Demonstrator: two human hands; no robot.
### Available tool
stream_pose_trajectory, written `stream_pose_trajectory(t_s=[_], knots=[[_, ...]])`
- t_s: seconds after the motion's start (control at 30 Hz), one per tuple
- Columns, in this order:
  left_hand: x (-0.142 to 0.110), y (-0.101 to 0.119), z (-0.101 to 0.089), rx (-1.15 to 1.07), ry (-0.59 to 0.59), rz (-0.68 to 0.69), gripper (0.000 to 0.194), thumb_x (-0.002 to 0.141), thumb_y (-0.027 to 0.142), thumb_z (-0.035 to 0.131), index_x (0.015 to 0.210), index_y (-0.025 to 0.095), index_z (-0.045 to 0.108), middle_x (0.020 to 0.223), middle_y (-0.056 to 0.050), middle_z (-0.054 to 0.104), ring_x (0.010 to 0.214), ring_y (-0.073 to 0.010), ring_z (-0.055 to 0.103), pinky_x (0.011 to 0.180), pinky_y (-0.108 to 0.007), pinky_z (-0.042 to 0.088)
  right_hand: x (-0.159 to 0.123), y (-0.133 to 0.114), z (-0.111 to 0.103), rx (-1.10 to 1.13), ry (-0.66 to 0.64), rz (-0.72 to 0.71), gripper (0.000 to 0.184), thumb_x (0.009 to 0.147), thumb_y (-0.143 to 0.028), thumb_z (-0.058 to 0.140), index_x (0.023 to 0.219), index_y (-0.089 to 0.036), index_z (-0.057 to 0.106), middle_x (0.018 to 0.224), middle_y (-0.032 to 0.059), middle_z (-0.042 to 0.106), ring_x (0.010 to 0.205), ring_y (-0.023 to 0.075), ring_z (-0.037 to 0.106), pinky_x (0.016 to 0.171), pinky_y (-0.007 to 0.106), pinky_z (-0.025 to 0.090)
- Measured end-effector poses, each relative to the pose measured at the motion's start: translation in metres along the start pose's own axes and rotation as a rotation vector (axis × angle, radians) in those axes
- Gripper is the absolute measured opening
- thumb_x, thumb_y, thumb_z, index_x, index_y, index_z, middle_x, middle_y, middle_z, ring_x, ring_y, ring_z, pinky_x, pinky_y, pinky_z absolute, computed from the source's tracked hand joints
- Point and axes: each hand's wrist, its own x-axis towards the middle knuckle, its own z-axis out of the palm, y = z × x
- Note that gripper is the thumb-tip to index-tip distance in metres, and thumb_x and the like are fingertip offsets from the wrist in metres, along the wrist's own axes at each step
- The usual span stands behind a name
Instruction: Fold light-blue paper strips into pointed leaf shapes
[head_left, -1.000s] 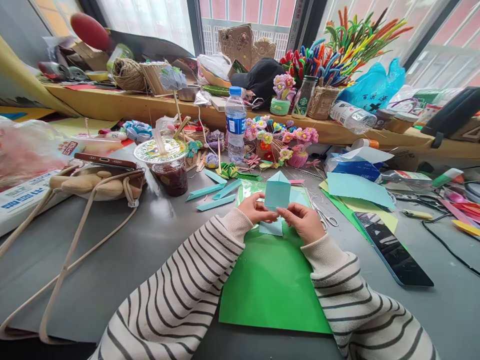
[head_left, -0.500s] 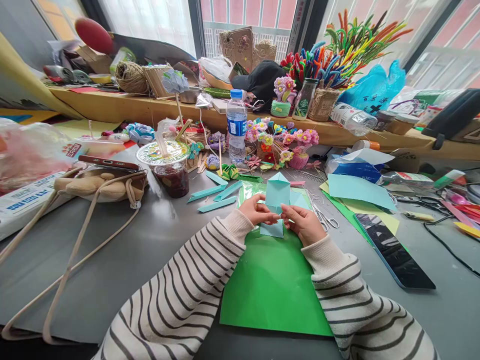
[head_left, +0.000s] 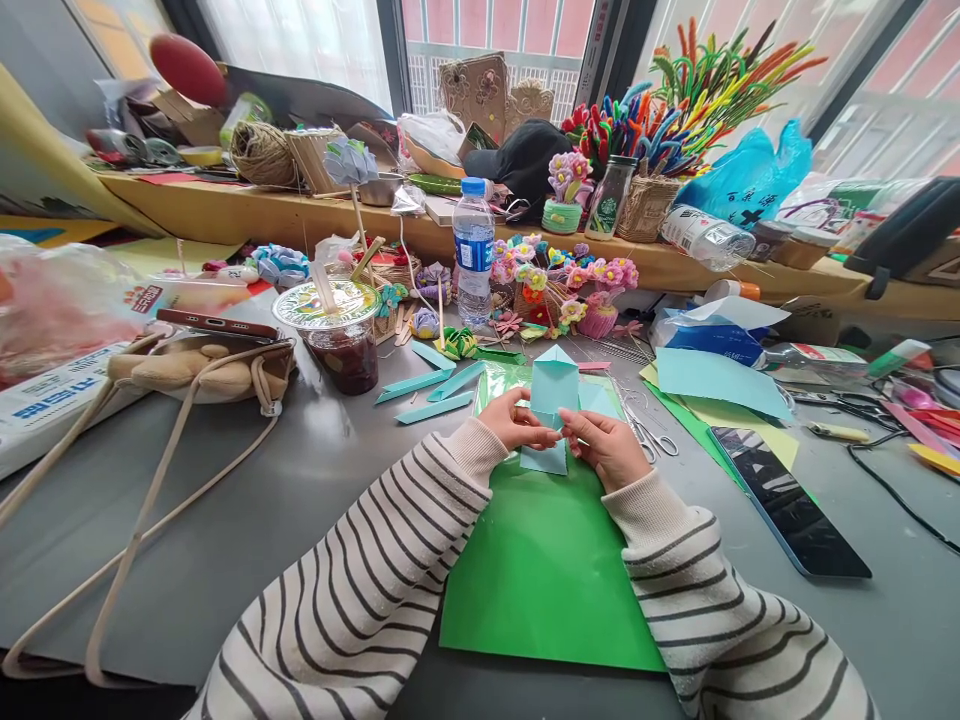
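Observation:
Between my two hands is a light-blue piece of folded paper (head_left: 555, 384), its creased upper part standing up with a pointed top. My left hand (head_left: 516, 420) pinches its lower left side. From the right, the fingers of my right hand (head_left: 604, 444) grip its lower right edge. Both hands are above a green sheet (head_left: 555, 570) on the grey table. Another light-blue paper piece (head_left: 546, 460) lies flat beneath my fingers. Several folded light-blue paper strips (head_left: 435, 408) lie to the left of my left hand.
Scissors (head_left: 654, 436) lie just right of my right hand, and a phone (head_left: 787, 500) lies farther right. A lidded drink cup (head_left: 337, 345) and a water bottle (head_left: 473, 255) stand beyond my hands. At left sits a beige bag (head_left: 202, 370) with long straps.
The folded paper's upper part has tilted very slightly between my fingers. Both hands keep nearly the same place and grip.

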Motion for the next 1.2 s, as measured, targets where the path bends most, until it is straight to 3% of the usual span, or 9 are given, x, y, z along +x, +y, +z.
stream_pose_trajectory(t_s=[0.5,0.73,0.9,1.07,1.2], knots=[[-0.004,0.006,0.004,-0.019,0.034,-0.035,0.053,0.039,0.019,0.072,0.080,0.012,0.040,0.046,0.004,0.053,0.047,-0.0119,0.056,0.054,-0.027,0.045,0.004,0.006,-0.003,-0.035,-0.002,-0.007,0.025,0.049,-0.036,0.066,0.049,-0.014,0.053,0.040,-0.0059,0.042,0.038,0.0050,0.034,0.040,0.021,0.025],[-0.003,0.005,0.004,0.034,0.083,0.011,0.035,0.048,0.032,0.067,0.070,0.010,0.053,0.056,0.000,0.056,0.046,-0.0073,0.052,0.050,-0.022,0.044,-0.001,-0.002,-0.007,-0.222,-0.100,-0.046,0.026,0.057,-0.037,0.060,0.051,-0.014,0.052,0.042,-0.0057,0.042,0.040,0.0050,0.037,0.041,0.020,0.028],[-0.001,0.003,0.000,0.141,0.129,0.063,0.025,0.050,0.031,0.066,0.056,0.010,0.055,0.048,0.001,0.053,0.042,-0.0057,0.048,0.045,-0.020,0.041,-0.003,-0.005,-0.005,-0.275,-0.107,-0.060,0.025,0.057,-0.038,0.060,0.052,-0.015,0.050,0.045,-0.0062,0.042,0.042,0.0048,0.037,0.042,0.019,0.030],[-0.002,0.002,0.000,0.100,0.166,0.059,0.025,0.051,0.031,0.066,0.062,0.010,0.056,0.052,0.001,0.054,0.044,-0.0068,0.050,0.051,-0.022,0.043,-0.005,-0.007,0.000,-0.339,-0.091,-0.066,0.027,0.053,-0.039,0.062,0.052,-0.015,0.050,0.046,-0.0057,0.042,0.042,0.0058,0.038,0.042,0.020,0.031],[-0.002,0.001,0.001,0.063,0.142,0.075,0.025,0.051,0.030,0.065,0.063,0.011,0.055,0.052,0.002,0.054,0.047,-0.0063,0.050,0.052,-0.022,0.042,-0.006,-0.007,0.003,-0.393,-0.112,-0.060,0.028,0.058,-0.041,0.058,0.052,-0.014,0.052,0.045,-0.0039,0.045,0.041,0.0060,0.039,0.043,0.021,0.032]])
